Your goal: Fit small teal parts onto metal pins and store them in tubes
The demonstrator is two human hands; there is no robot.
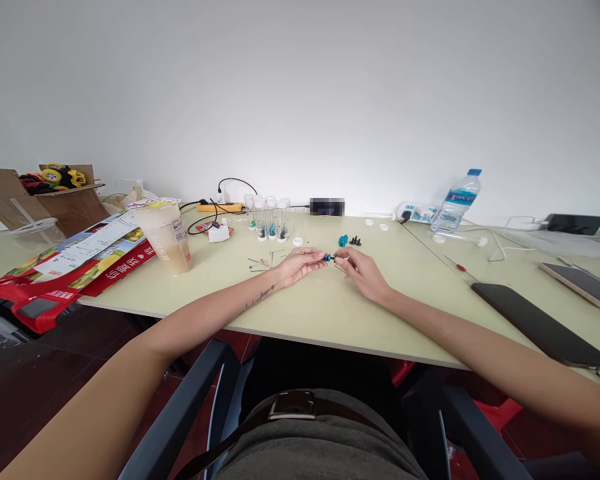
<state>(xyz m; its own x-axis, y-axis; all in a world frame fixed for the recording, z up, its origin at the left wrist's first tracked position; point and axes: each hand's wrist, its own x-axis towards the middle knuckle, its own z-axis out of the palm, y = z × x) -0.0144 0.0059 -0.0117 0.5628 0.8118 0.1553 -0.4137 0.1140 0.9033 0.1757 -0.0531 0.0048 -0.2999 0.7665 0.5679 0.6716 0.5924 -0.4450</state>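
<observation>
1. Blue piece is pinched between the fingertips of the left hand, over the front half of the table.
2. Just beside it, a small dark piece is gripped by the fingertips of the right hand; whether the two pieces are joined cannot be told.
3. Beyond the right hand, blue parts and black parts are grouped side by side.
4. Farther back, clear tubes are stood upright, small parts contained inside.
</observation>
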